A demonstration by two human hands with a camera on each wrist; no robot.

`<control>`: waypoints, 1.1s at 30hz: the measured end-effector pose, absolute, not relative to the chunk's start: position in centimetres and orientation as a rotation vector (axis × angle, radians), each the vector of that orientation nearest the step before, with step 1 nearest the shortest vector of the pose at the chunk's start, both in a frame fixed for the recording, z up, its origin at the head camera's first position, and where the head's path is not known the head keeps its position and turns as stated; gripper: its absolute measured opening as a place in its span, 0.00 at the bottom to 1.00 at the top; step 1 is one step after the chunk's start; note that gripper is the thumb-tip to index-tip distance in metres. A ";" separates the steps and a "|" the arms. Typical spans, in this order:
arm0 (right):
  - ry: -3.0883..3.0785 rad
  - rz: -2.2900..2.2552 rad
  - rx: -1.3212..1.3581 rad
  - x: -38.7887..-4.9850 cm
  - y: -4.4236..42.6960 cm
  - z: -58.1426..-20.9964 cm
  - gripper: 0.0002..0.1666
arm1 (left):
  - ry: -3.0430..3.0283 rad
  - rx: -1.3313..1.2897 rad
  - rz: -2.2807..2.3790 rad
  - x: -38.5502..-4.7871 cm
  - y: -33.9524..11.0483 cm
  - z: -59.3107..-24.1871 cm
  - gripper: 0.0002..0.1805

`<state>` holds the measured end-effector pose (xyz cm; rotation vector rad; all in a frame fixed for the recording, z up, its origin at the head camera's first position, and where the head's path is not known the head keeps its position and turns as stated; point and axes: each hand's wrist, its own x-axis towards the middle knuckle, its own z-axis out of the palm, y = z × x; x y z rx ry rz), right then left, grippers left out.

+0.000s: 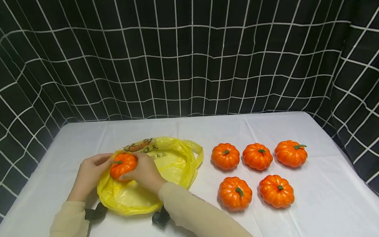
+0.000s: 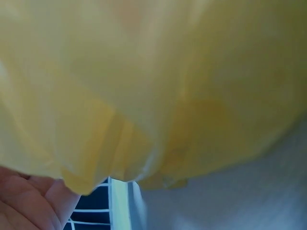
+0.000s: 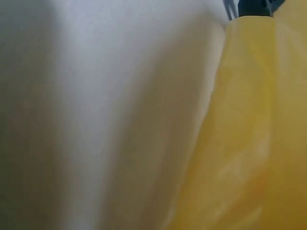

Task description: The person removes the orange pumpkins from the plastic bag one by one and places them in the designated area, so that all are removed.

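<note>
A small orange pumpkin [image 1: 123, 166] with a green stem is at the left side of a yellow plastic bag [image 1: 176, 160] lying with its mouth spread wide. My right hand [image 1: 147, 173] grips the pumpkin from its right side, reaching over the bag's opening. On the left, my left hand [image 1: 92, 175] holds the bag's edge, close beside the pumpkin. Yellow film [image 2: 144, 86] fills most of the left wrist view, with part of the left hand [image 2: 33, 203] at the lower left. The right wrist view shows the bag's side [image 3: 235, 143]; the right hand is out of that view.
Several more orange pumpkins stand right of the bag in two rows, among them a back-row pumpkin [image 1: 225, 156] and a front-row pumpkin [image 1: 235, 193]. A white cloth [image 1: 327, 197] covers the table. Black netted curtain [image 1: 185, 52] encloses the back and sides.
</note>
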<state>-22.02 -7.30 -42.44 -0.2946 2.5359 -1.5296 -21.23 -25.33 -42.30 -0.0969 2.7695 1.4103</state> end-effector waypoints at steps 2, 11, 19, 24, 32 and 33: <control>2.549 -1.522 -0.293 -22.0 -7.3 -42.6 0.45 | 2.770 -0.093 1.414 -21.3 -25.3 -42.4 0.32; 2.553 -1.551 -0.251 -21.9 -7.0 -42.8 0.44 | 2.762 -0.099 1.423 -21.3 -25.2 -42.5 0.31; 2.519 -1.564 -0.253 -21.1 -5.6 -41.8 0.47 | 2.747 -0.139 1.397 -21.1 -25.5 -42.2 0.31; 2.480 -1.603 -0.253 -20.2 -3.8 -40.7 0.48 | 2.754 -0.134 1.390 -21.3 -25.5 -42.4 0.30; 2.416 -1.695 -0.296 -18.6 -0.9 -38.2 0.48 | 2.764 -0.132 1.371 -21.4 -25.3 -42.4 0.28; 2.406 -1.716 -0.302 -18.4 -0.6 -37.9 0.48 | 2.763 -0.137 1.370 -21.4 -25.4 -42.4 0.28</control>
